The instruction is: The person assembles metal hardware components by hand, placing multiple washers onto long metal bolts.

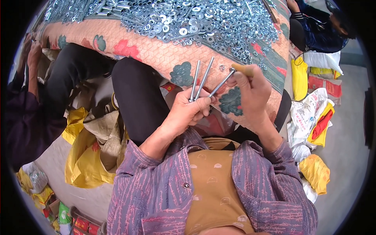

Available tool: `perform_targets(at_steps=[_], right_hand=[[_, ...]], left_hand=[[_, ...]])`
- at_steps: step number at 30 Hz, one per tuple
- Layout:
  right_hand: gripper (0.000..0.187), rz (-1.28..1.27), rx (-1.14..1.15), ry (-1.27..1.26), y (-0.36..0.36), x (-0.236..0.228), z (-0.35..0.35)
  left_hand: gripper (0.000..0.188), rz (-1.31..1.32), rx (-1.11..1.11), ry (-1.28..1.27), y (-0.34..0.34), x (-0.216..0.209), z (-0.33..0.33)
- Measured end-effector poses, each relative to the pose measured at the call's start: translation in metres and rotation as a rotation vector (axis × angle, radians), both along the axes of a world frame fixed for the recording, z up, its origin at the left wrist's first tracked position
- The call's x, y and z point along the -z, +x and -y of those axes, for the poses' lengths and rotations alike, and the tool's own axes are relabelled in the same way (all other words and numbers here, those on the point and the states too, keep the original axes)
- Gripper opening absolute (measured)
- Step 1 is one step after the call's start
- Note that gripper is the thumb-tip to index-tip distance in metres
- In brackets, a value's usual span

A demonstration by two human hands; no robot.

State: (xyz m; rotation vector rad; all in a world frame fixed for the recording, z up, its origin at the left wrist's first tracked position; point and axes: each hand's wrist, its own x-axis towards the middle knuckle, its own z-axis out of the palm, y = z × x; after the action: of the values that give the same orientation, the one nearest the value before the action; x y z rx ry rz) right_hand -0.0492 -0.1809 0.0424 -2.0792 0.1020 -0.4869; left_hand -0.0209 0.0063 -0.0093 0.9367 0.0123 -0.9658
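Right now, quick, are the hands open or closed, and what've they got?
Left hand: closed, holding two bolts.
Right hand: closed, fingertips at the upper end of a third bolt, whose other end reaches the left hand.

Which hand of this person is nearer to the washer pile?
Right. In the picture, the right hand is just below the washer pile; the left hand is lower and farther left.

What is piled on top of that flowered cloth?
Washers, small metal rings and cylindrical metal pieces lie on the flowered cloth. Lower layers and the cloth beneath them are covered from view.
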Motion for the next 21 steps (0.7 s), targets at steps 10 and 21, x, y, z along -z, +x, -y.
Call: perform_targets(at_steps=[10, 21], right_hand=[[0.026, 0.065, 0.218, -0.684, 0.037, -0.007, 0.098], [0.015, -0.083, 0.166, -0.837, 0.061, 0.022, 0.143]], left_hand=[[0.014, -0.010, 0.020, -0.191, -0.002, -0.001, -0.003], [0.012, -0.006, -0.001, -0.128, 0.001, -0.003, 0.000]])
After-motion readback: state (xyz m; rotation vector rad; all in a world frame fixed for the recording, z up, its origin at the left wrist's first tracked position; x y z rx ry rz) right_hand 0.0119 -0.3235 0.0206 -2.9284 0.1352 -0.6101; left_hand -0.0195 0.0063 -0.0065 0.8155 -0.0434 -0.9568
